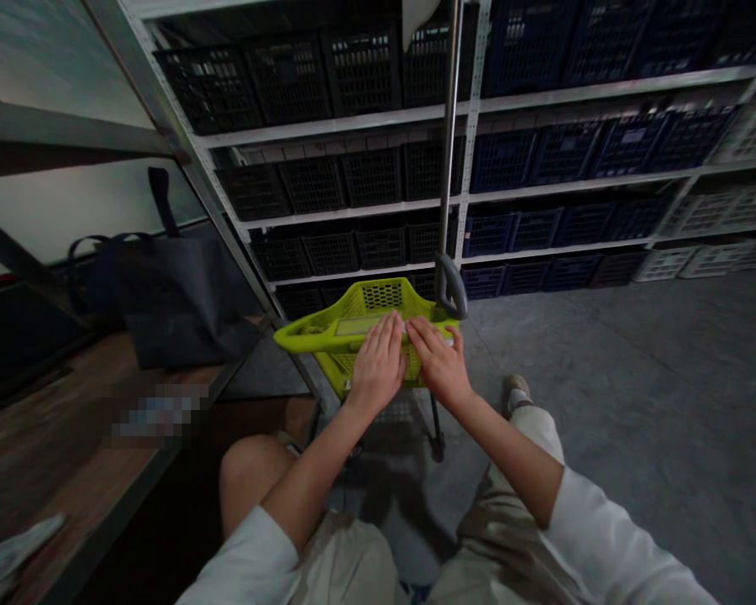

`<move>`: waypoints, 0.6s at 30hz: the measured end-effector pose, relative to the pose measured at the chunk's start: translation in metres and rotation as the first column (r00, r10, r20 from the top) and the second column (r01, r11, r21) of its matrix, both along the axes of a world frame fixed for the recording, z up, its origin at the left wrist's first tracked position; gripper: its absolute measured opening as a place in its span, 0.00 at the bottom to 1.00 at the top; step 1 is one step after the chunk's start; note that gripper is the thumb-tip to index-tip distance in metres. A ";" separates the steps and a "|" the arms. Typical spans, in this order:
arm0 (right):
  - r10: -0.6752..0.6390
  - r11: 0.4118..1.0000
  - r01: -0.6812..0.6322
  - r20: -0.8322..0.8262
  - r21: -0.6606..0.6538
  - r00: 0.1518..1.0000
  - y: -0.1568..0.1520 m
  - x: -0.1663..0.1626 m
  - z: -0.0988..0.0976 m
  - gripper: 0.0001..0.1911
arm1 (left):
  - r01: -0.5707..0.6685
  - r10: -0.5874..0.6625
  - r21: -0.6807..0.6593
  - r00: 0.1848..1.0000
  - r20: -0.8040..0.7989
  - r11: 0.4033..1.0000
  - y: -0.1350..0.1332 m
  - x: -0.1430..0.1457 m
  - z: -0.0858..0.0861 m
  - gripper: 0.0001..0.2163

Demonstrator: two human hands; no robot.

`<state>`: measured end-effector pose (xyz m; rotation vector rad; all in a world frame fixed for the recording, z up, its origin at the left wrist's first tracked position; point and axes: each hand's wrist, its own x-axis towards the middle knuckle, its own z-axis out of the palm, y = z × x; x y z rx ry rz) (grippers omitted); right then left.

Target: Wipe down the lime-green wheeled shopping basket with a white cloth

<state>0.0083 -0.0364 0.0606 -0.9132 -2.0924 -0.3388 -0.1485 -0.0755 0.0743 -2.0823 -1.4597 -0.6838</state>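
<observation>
A small lime-green shopping cart (346, 365) stands on the floor between my legs. Its handle (308, 338) runs across the near side, with a pale strip (353, 326) set in the top. My left hand (381, 361) lies over the handle's middle, fingers stretched out and side by side. Close to its right, my right hand (439, 361) rests on the handle, with its fingers extended and the outermost one apart. A small whitish patch shows between the fingertips; what it is I cannot make out. A grey loop (452, 287) with an upright metal pole (450, 126) is at the cart's right corner.
White metal shelving (353, 206) ahead carries rows of black crates (315, 185), blue crates (504, 160) and pale crates (706, 210). At left, a wooden bench (69, 437) in a metal frame bears a dark bag (176, 294) and a crumpled white piece (18, 542). Grey floor (655, 403) extends right.
</observation>
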 end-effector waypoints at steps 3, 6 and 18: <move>-0.074 0.996 0.074 -0.003 0.047 0.997 -0.002 0.020 0.003 0.29 | 0.008 -0.008 0.007 1.000 0.009 1.000 -0.009 -0.002 0.001 0.29; -0.123 0.992 0.125 -0.067 0.024 0.990 -0.007 0.017 0.005 0.30 | -0.006 0.006 0.010 0.999 0.033 1.000 -0.011 -0.001 -0.002 0.27; -0.123 0.992 0.127 -0.119 0.026 0.985 -0.004 0.010 -0.017 0.38 | -0.040 0.032 0.081 0.995 0.092 0.996 0.006 0.004 -0.010 0.25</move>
